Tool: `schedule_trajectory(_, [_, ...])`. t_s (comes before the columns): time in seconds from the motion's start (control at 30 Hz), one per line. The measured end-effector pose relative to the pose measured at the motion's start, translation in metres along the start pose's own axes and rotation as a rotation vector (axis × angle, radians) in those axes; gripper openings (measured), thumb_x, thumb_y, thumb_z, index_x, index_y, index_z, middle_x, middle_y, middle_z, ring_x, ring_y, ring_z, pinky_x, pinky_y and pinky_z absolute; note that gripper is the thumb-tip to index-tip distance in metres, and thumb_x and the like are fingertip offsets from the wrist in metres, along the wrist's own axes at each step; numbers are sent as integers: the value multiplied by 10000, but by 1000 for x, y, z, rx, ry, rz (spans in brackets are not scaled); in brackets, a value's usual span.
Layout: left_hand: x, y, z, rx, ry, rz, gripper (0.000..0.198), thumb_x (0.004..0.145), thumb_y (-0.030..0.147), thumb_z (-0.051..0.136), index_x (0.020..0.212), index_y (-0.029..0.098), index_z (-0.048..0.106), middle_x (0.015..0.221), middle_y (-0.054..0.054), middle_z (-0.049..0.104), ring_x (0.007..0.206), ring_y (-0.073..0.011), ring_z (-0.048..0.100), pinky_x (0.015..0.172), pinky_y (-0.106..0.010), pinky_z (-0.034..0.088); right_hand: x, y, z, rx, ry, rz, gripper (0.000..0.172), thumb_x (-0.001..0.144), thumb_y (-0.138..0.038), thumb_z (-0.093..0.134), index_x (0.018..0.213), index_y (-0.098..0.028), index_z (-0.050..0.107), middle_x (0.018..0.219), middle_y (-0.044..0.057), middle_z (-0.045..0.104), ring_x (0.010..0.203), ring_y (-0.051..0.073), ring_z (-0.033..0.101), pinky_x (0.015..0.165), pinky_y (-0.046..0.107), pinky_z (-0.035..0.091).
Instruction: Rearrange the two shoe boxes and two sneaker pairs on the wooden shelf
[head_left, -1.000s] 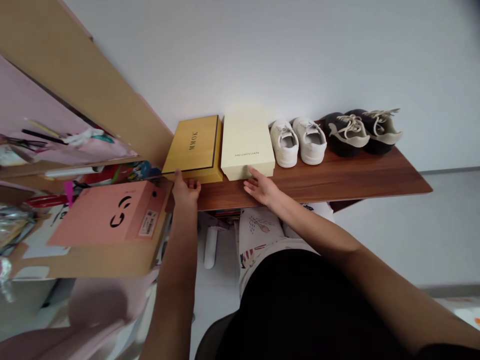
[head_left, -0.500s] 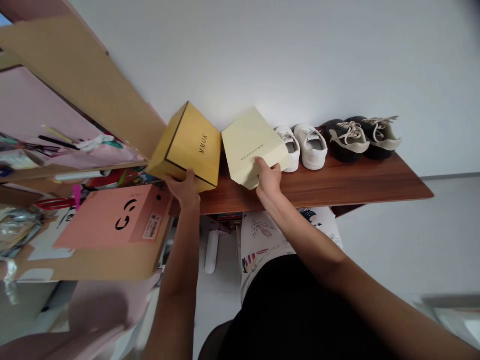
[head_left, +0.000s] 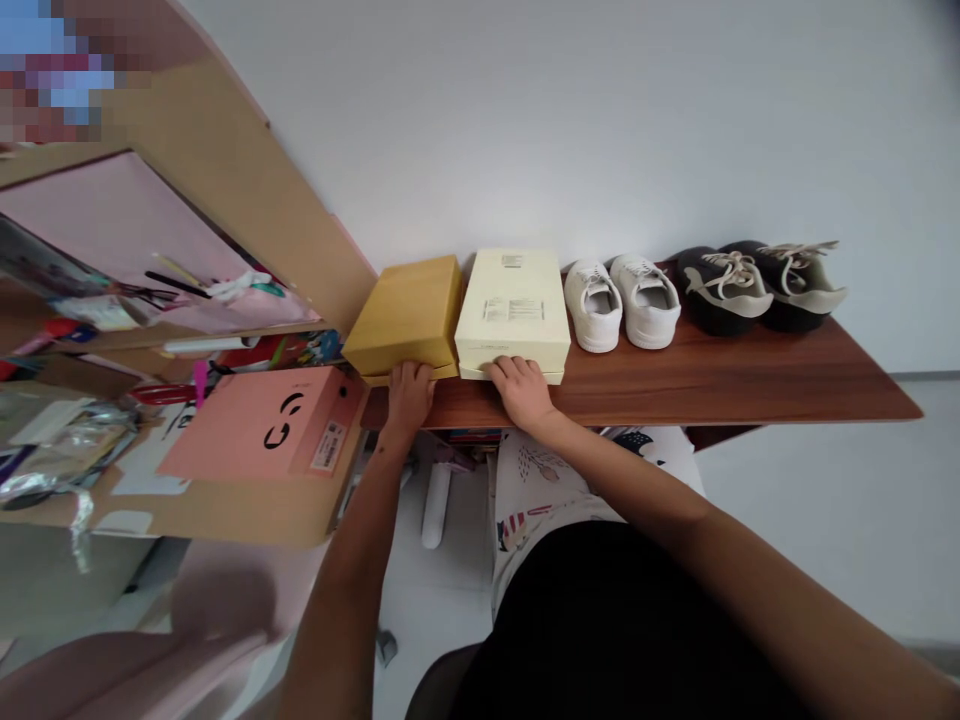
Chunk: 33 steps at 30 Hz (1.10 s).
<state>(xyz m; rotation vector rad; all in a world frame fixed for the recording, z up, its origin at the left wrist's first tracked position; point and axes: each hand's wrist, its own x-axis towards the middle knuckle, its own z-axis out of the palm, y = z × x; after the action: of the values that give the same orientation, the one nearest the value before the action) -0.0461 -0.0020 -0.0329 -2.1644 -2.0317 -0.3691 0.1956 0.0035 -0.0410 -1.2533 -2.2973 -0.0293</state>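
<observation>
A yellow shoebox (head_left: 409, 305) and a cream shoebox (head_left: 514, 300) lie side by side on the brown wooden shelf (head_left: 712, 385) against the wall. Small print shows on the cream box's upper face; the yellow one's upper face is plain. My left hand (head_left: 409, 398) has its fingers curled against the yellow box's lower front edge. At the cream box's front edge, the bent fingers of my right hand (head_left: 521, 390) press on a narrow rim. Both thumbs are largely hidden. White sneakers (head_left: 622, 305) stand just right of the cream box.
Black-and-beige shoes (head_left: 761, 285) stand farther right on the shelf. To the left, a pink shoebox (head_left: 262, 425) lies on a cluttered desk (head_left: 247, 515). A pink chair (head_left: 217, 600) is below it. Patterned white fabric (head_left: 547, 470) hangs under the shelf.
Both boxes went from tilted up to flat on the shelf, and their printed brand faces no longer show. My hands moved to their lower front edges. The view shifted slightly left.
</observation>
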Motion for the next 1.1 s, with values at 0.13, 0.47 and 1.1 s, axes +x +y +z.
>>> schedule_trajectory(0.13, [10,-5,14,-19,-26,49,153,968,312,545,1005,186,623,1129,-178,603,1123,-364,536,1005,-485,420,-5,24,18,-23,-46,7,318,1043,-155,418,1141,-213,716,1086,132,673,978,283,519,839,392,324])
schedule_trajectory(0.47, [22,-17,30,-371,72,-86,79,914,253,607,850,220,574,984,-105,644,1059,-276,571,1029,-426,422,6,39,34,69,-30,83,307,1050,-181,418,1170,-174,701,1115,154,671,999,289,512,869,396,324])
schedule_trajectory(1.1, [64,296,20,-725,88,240,462,905,265,721,1311,167,524,1529,-236,433,1462,-363,413,1193,-563,375,-52,224,-71,118,392,589,565,855,-395,671,1328,-126,518,1494,300,385,1420,413,382,1134,613,359])
